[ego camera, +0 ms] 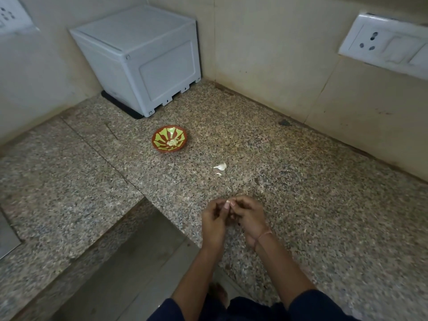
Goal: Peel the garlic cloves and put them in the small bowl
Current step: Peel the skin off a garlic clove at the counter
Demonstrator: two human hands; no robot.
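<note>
Both hands meet over the near part of the granite counter. My left hand (pixel 214 218) and my right hand (pixel 249 216) pinch one small pale garlic clove (pixel 228 202) between their fingertips; most of it is hidden by the fingers. Farther back stands the small bowl (pixel 169 141), red-brown with a yellow-green pattern, holding a few peeled cloves (pixel 172 142). One unpeeled garlic clove (pixel 220 167) lies on the counter between the bowl and my hands, with a small scrap of peel (pixel 218 174) just in front of it.
A white plastic box (pixel 139 56) sits in the back corner on a black mat. Tiled walls close the back and right; a socket plate (pixel 384 46) is on the right wall. The counter edge (pixel 166 218) drops to the floor left of my hands.
</note>
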